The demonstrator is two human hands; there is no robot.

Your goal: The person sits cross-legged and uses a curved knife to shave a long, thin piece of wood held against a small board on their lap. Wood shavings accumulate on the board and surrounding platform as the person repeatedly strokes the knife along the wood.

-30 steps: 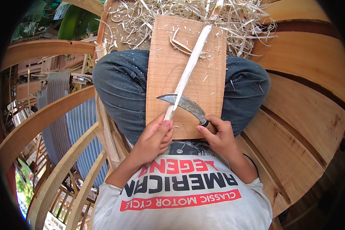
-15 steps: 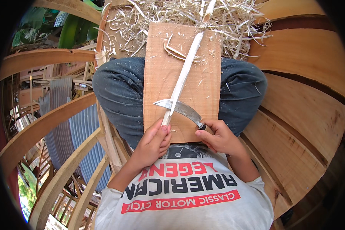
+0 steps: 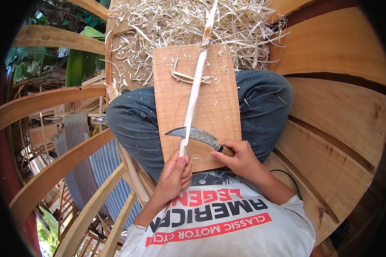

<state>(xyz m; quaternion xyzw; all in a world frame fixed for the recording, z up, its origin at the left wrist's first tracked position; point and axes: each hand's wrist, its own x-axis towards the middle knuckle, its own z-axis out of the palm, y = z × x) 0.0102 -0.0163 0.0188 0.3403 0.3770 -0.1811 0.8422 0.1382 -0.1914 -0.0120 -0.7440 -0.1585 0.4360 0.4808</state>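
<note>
My left hand [image 3: 175, 173] is closed around the near end of a long pale wooden stick [image 3: 194, 94]. The stick runs away from me over a flat wooden board [image 3: 221, 103] that lies across my lap. In my right hand [image 3: 240, 158] is the handle of a curved knife [image 3: 203, 135]. Its dark steel blade crosses the stick just ahead of my left fingers, tip pointing left. A few thin shavings [image 3: 186, 76] lie on the board's far half.
A thick heap of curly wood shavings [image 3: 240, 25] covers the surface beyond the board. Wide wooden planks [image 3: 334, 107] rise on my right. Curved wooden slats [image 3: 68, 167] form an open railing on my left, with corrugated metal sheets [image 3: 111, 171] below.
The whole view has shifted, so the board and stick appear lower and more to the left. The knife blade has turned slightly, and more of its handle shows in my right hand.
</note>
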